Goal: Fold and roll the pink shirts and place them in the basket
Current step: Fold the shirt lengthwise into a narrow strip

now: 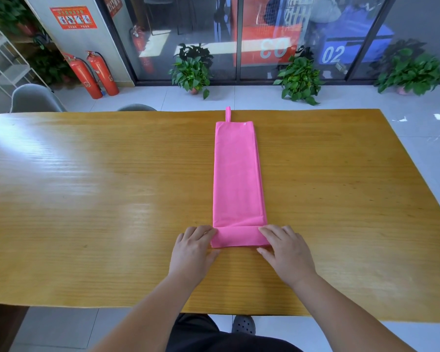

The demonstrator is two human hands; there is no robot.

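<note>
Head view: one pink shirt (236, 174) lies on the worktop (87, 199), folded into a long narrow strip running straight away from the person. Its near end is turned over once into a flat band, and that band lies between the two grips. The left grip (192, 250) rests nearly straight fingers on the band's left corner. The right grip (286, 251) does likewise on the right corner. Neither is closed round the cloth. Beyond the worktop stand three plants (192, 72) and two extinguishers (83, 74).
</note>
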